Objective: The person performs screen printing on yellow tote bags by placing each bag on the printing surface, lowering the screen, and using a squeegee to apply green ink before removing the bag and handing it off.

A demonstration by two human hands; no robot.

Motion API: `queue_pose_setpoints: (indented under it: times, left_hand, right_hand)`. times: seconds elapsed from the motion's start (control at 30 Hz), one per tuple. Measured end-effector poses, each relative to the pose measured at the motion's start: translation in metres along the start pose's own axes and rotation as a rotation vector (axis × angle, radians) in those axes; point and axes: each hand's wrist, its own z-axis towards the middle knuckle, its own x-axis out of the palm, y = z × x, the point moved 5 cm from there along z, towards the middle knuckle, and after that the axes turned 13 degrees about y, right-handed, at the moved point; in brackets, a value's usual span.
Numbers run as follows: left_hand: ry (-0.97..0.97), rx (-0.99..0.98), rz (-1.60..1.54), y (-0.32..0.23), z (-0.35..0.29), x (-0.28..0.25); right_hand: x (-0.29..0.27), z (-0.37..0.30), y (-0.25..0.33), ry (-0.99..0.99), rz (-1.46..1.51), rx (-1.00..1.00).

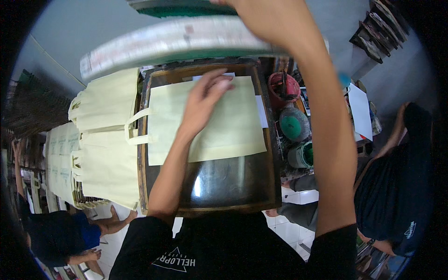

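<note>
A cream fabric tote bag lies flat on the dark, glossy board, its handles pointing left. My left hand is over the upper middle of the bag, fingers loosely stretched and slightly blurred, holding nothing. Whether the palm touches the fabric I cannot tell. Beyond the board, a screen printing frame with a white taped edge and green mesh is raised and tilted. My right hand reaches up to it and grips its edge; most of those fingers are cut off by the picture's top.
Stacks of cream tote bags lie left of the board. On its right stand a red bucket, a container with a green lid and a pot of green paint. People stand at far left and right.
</note>
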Motion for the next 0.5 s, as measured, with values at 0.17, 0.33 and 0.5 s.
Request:
queue_pose_setpoints:
  times: [0.17,0.33,0.5]
  left_hand:
    - [-0.181,-0.063,-0.438,-0.022,-0.166,-0.01]
    - [-0.269,-0.573,-0.486,0.052,-0.248,0.037]
    - [-0.265,-0.634,-0.587,0.081,-0.263,0.047]
  right_hand:
    - [0.099,-0.123,0.0,-0.096,0.156,-0.167]
    - [0.207,-0.183,-0.008,0.046,0.089,-0.266]
    - [0.241,-0.171,-0.012,0.205,-0.039,-0.241]
